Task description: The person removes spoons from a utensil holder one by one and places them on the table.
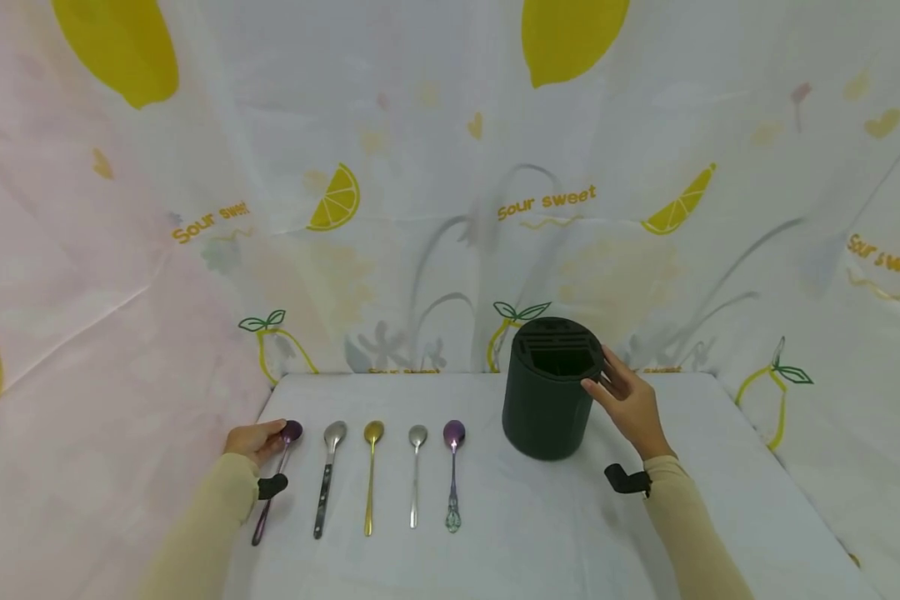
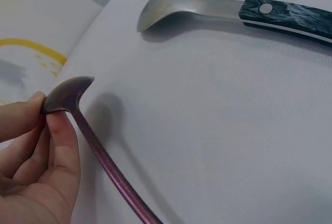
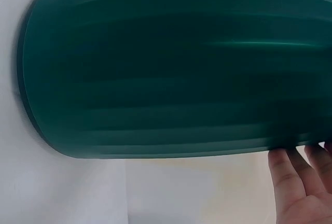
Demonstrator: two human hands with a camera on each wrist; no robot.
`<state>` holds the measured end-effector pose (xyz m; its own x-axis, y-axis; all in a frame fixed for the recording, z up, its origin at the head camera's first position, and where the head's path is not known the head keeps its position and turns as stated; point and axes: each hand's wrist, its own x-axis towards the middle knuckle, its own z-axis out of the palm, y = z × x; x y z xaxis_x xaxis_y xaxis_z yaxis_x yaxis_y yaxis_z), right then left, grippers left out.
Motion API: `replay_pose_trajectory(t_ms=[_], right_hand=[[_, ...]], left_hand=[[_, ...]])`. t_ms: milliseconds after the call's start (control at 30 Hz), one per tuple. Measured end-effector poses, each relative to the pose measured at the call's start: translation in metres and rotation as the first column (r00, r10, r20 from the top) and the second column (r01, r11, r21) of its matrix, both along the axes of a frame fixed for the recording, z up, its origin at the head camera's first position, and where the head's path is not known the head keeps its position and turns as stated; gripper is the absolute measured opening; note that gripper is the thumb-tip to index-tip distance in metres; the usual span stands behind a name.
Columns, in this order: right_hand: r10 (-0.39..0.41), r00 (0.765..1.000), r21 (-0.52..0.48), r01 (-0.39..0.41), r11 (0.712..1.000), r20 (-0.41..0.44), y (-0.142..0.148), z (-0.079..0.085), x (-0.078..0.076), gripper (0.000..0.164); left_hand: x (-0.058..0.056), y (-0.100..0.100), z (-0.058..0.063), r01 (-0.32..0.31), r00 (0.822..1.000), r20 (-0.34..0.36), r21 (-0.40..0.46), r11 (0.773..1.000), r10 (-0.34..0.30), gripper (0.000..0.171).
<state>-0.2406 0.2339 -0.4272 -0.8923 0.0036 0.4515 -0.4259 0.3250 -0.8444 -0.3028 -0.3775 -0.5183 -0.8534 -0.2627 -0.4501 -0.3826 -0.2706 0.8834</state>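
Note:
In the head view my left hand [image 1: 253,442] is at the far left of a row of spoons. Its thumb and fingers pinch the bowl of a dark purple spoon [image 2: 111,169], whose slim handle slants down toward the near side; in the left wrist view a shadow falls beside it on the cloth. On the right, my right hand [image 1: 632,412] rests against the side of a dark green utensil holder [image 1: 546,417] that stands upright. Its fingertips [image 3: 280,156] touch the wall near the top, with the fingers extended. Slots and a larger opening show in the holder's top.
Right of the held spoon lie a spoon with a black handle [image 1: 322,500], a gold spoon [image 1: 370,483], a small silver spoon [image 1: 416,475] and a purple spoon with an ornate handle [image 1: 453,475]. White cloth covers the table [image 1: 487,550]; a lemon-print curtain [image 1: 420,167] hangs behind.

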Motion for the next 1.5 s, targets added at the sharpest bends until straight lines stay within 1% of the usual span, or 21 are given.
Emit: replay_pose_trajectory(t_ms=[200, 367, 433, 467, 567, 633, 667, 733, 800, 833, 867, 900, 1000, 1033, 1067, 1100, 1167, 1300, 1400, 1433, 1500], right_hand=[[0.004, 1.000, -0.003, -0.004, 1.000, -0.007, 0.000, -0.001, 0.000, 0.066], [-0.005, 1.000, 0.012, 0.005, 1.000, 0.001, 0.001, 0.000, 0.004, 0.066], [-0.011, 1.000, 0.018, 0.011, 1.000, 0.000, 0.001, 0.000, 0.005, 0.066], [-0.013, 1.000, 0.020, 0.013, 1.000, 0.000, 0.002, 0.001, 0.005, 0.066], [-0.016, 1.000, 0.022, 0.016, 1.000, -0.001, 0.003, 0.001, 0.005, 0.066], [-0.012, 1.000, 0.020, 0.012, 1.000, -0.002, 0.003, 0.000, 0.004, 0.066], [-0.010, 1.000, 0.018, 0.010, 1.000, -0.003, 0.003, 0.000, 0.004, 0.066], [-0.002, 1.000, 0.014, 0.002, 1.000, -0.005, 0.003, 0.000, 0.004, 0.066], [0.005, 1.000, 0.007, -0.005, 1.000, -0.003, 0.003, 0.000, 0.003, 0.066], [0.007, 1.000, 0.007, -0.007, 1.000, -0.001, 0.003, -0.001, 0.003, 0.066], [0.009, 1.000, 0.007, -0.009, 1.000, 0.001, 0.002, -0.001, 0.003, 0.066], [0.010, 1.000, 0.008, -0.010, 1.000, 0.004, 0.002, -0.001, 0.003, 0.066], [0.000, 1.000, 0.021, 0.000, 1.000, 0.011, 0.000, -0.001, 0.003, 0.067], [-0.002, 1.000, 0.024, 0.002, 1.000, 0.013, 0.000, -0.002, 0.003, 0.067], [-0.007, 1.000, 0.029, 0.006, 1.000, 0.015, 0.000, -0.002, 0.003, 0.067], [-0.011, 1.000, 0.039, 0.010, 0.999, 0.016, 0.000, -0.003, 0.002, 0.067], [-0.016, 1.000, 0.050, 0.015, 0.999, 0.017, 0.001, -0.006, 0.000, 0.067], [-0.045, 0.998, 0.096, 0.041, 0.995, 0.033, 0.011, -0.022, -0.008, 0.066], [-0.082, 0.996, 0.162, 0.077, 0.984, 0.026, 0.021, -0.033, -0.011, 0.065], [-0.095, 0.995, 0.193, 0.091, 0.977, 0.016, 0.024, -0.035, -0.011, 0.064], [-0.108, 0.994, 0.240, 0.106, 0.965, -0.004, 0.029, -0.038, -0.010, 0.063]], left_hand=[[-0.002, 0.004, -0.012, -0.097, 0.995, 0.015, -0.035, 0.995, 0.097, 0.026], [-0.001, 0.006, -0.019, -0.130, 0.991, 0.001, -0.082, 0.988, 0.131, 0.018], [0.000, 0.007, -0.022, -0.125, 0.992, -0.027, -0.138, 0.983, 0.122, 0.009], [0.000, 0.008, -0.023, -0.116, 0.993, -0.043, -0.181, 0.977, 0.110, 0.010], [0.001, 0.010, -0.027, -0.079, 0.995, -0.084, -0.329, 0.941, 0.055, 0.029], [0.002, 0.011, -0.028, -0.067, 0.995, -0.097, -0.422, 0.904, 0.028, 0.033], [0.003, 0.011, -0.028, -0.064, 0.995, -0.094, -0.475, 0.878, 0.021, 0.032], [0.005, 0.013, -0.029, -0.062, 0.995, -0.102, -0.579, 0.813, 0.003, 0.027], [0.008, 0.016, -0.028, -0.056, 0.995, -0.102, -0.674, 0.736, -0.018, 0.026], [0.010, 0.017, -0.028, -0.050, 0.994, -0.101, -0.712, 0.700, -0.032, 0.026], [0.011, 0.018, -0.027, -0.040, 0.995, -0.094, -0.740, 0.672, -0.043, 0.027], [0.013, 0.019, -0.026, -0.031, 0.994, -0.091, -0.754, 0.656, -0.057, 0.029], [0.014, 0.019, -0.024, 0.002, 0.994, -0.066, -0.777, 0.629, -0.084, 0.035], [0.015, 0.018, -0.023, 0.016, 0.994, -0.056, -0.780, 0.626, -0.094, 0.037], [0.015, 0.017, -0.022, 0.030, 0.993, -0.046, -0.791, 0.612, -0.108, 0.039], [0.015, 0.016, -0.020, 0.046, 0.991, -0.037, -0.806, 0.590, -0.127, 0.041], [0.016, 0.014, -0.016, 0.084, 0.984, -0.015, -0.840, 0.536, -0.178, 0.046], [0.017, 0.013, -0.008, 0.202, 0.950, 0.071, -0.884, 0.422, -0.304, 0.063], [0.018, 0.014, -0.006, 0.268, 0.919, 0.122, -0.891, 0.366, -0.374, 0.079], [0.018, 0.014, -0.005, 0.281, 0.912, 0.130, -0.890, 0.360, -0.390, 0.083], [0.019, 0.015, -0.004, 0.280, 0.898, 0.123, -0.899, 0.335, -0.422, 0.090]])
